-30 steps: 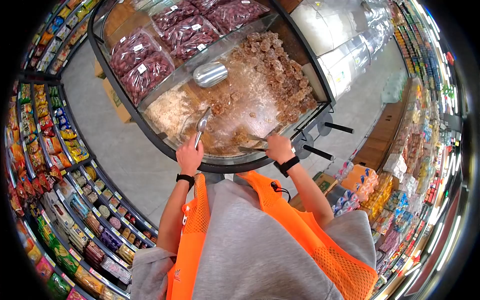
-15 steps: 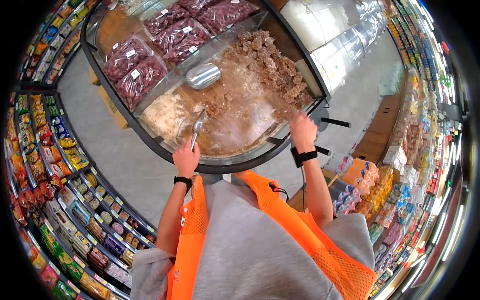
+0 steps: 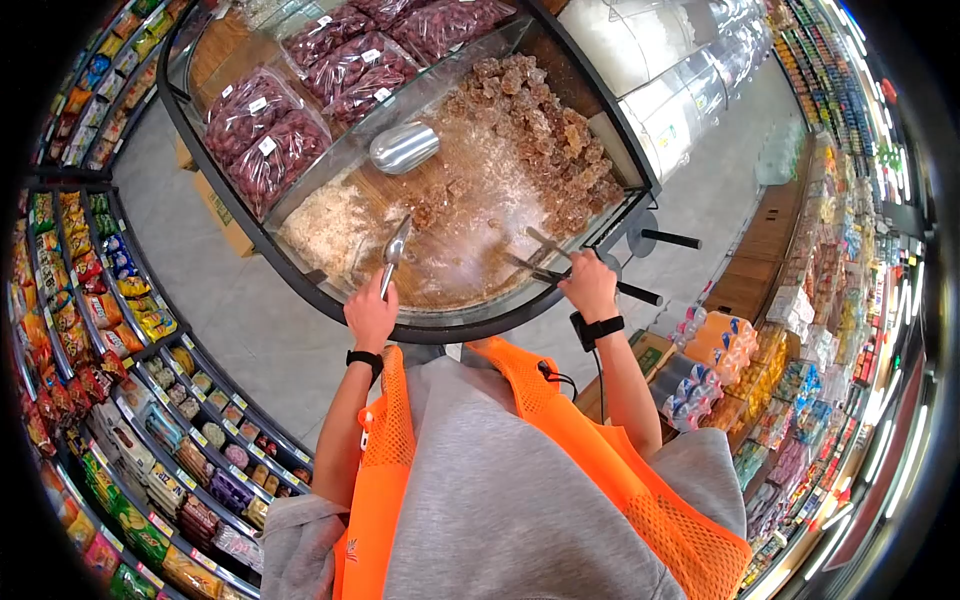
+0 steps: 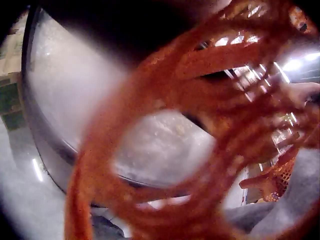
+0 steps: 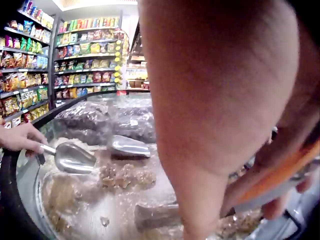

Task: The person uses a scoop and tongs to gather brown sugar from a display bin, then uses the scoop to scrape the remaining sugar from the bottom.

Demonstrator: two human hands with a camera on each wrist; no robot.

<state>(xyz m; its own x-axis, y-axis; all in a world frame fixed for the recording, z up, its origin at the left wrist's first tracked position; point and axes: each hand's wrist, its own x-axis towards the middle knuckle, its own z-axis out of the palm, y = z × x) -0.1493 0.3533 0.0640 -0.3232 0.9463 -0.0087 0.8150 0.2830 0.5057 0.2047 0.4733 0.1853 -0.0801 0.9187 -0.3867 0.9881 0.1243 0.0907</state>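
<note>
Orange mesh vest (image 3: 385, 480), grey top (image 3: 500, 500)

Head overhead, R-wrist close, shared scoop (image 3: 395, 250)

No wording coming through legibly, white price labels (image 3: 258, 104) on the bagged dried fruit (image 3: 285, 150) showing blank, shelf packets (image 3: 60, 270) blurring beyond reading

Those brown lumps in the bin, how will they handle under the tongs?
The brown lumps look rigid and irregular, so tongs in the right hand probably grip them unevenly. Loose powder in the bin suggests they chip. The heap likely slumps when pushed.
</note>
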